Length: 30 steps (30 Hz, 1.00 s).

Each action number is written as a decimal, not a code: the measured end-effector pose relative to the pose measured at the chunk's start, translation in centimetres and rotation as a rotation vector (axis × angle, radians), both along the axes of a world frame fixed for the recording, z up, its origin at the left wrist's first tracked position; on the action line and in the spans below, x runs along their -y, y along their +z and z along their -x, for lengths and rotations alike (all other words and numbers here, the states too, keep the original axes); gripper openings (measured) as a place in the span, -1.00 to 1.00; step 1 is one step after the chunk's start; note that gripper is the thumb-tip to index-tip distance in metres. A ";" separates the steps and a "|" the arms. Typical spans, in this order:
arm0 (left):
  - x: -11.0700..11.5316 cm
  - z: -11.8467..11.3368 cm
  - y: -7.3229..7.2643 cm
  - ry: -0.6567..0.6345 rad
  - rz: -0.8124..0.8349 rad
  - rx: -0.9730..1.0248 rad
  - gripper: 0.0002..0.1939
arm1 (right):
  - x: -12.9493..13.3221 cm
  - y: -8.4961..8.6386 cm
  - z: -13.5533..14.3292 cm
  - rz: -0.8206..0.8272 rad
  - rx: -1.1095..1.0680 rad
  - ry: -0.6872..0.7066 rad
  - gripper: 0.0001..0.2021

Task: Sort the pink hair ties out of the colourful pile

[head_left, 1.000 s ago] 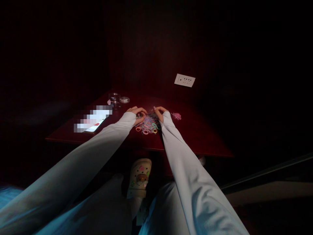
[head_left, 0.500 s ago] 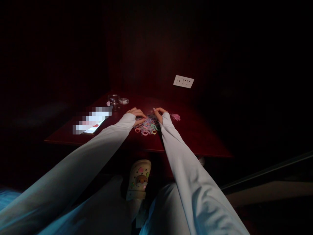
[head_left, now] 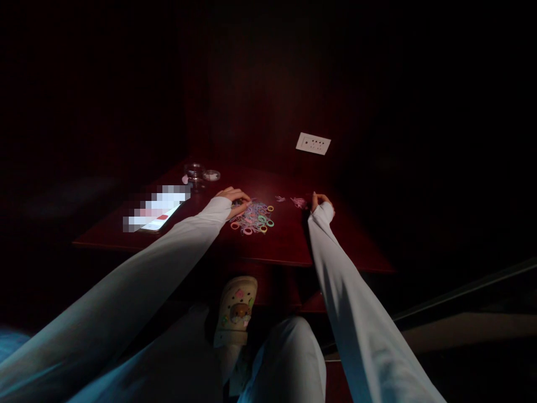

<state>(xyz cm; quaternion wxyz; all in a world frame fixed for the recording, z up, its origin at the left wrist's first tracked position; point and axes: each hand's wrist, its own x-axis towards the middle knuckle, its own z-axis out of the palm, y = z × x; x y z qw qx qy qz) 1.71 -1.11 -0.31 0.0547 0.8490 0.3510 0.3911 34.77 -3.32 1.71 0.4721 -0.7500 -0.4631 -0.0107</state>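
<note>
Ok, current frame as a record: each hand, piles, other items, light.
left hand: at the edge of the mixed pile; grip unclear
right hand: beside the pink pile, fingers curled; contents unclear
mixed pile: multicoloured bands, mid-table
pink pile: right of the mixed pile, small pink bit between
phone: left side, screen lit, partly pixelated
jar: behind phone, clear
outlet: on back wall
light: dim

Smooth reddish wood-look tabletop (head_left: pixel 268 246); clear, glossy jar (head_left: pixel 194 172); soft cloth sleeves (head_left: pixel 168 257).
</note>
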 end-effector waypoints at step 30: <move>2.2 -0.4 1.8 0.348 0.029 -0.110 -0.64 | 1.3 -0.1 8.8 -0.090 0.399 0.732 -0.78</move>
